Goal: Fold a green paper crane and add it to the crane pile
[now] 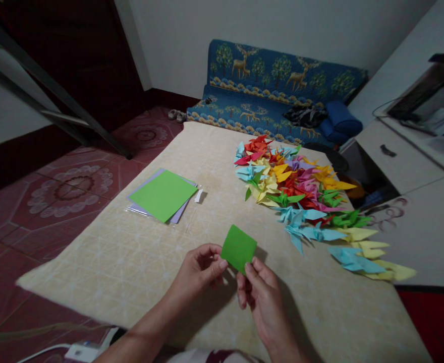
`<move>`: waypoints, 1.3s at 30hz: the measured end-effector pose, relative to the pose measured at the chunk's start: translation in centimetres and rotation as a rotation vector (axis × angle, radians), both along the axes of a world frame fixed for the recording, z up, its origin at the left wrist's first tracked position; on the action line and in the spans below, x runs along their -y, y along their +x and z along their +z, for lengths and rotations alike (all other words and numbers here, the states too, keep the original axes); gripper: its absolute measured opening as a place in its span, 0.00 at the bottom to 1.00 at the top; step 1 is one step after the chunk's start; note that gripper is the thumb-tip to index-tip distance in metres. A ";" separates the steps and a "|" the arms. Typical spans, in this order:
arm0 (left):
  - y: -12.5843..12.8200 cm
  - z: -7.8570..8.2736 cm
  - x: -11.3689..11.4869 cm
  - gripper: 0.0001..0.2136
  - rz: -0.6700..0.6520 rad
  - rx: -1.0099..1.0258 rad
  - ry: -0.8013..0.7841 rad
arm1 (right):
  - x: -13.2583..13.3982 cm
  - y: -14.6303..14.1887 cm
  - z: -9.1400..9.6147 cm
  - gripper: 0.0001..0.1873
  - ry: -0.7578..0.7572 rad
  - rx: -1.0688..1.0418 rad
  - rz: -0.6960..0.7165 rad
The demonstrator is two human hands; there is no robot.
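A small green paper square (239, 248), apparently folded, is held tilted above the table near its front edge. My left hand (203, 267) pinches its left corner between thumb and forefinger. At the lower right edge, my right hand (260, 287) grips the same square, thumb in front and fingers behind. Farther left on the table lies a stack of larger paper sheets (164, 195), green on top with purple beneath, on a clear plastic wrapper. A small white piece (198, 196) rests beside the stack.
Many folded paper cranes (293, 186) in several colours cover the table's right side. The table (131, 272) has a cream patterned cloth. Behind it stands a blue sofa (275, 75); a white cabinet (414, 201) is at the right, a metal ladder (51, 85) at the left.
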State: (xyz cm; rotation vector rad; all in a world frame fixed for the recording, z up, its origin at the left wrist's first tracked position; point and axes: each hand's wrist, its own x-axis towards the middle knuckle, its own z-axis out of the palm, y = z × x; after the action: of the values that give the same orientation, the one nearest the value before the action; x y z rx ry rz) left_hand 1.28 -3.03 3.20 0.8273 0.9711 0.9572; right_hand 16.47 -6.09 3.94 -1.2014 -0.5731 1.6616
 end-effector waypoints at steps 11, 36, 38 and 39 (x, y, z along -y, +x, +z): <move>0.3 0.3 0.2 0.16 -0.027 0.023 -0.072 | 0.2 -0.2 -0.4 0.17 0.027 -0.003 0.027; -0.3 0.0 -0.1 0.07 0.102 -0.797 0.464 | -0.2 0.4 -0.2 0.37 0.455 0.801 -0.005; -0.8 -0.2 -0.4 0.07 0.089 -0.783 0.420 | -0.8 0.9 -0.9 0.34 0.385 0.791 -0.045; -1.0 -0.4 -0.6 0.07 0.081 -0.770 0.392 | -1.0 1.2 -1.3 0.32 0.361 0.805 -0.053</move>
State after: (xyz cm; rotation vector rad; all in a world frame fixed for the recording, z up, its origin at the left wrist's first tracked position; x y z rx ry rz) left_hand 0.26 -2.42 2.82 1.5615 1.5015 0.9212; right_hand 17.67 -5.04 2.63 -1.5657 -1.2568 0.9172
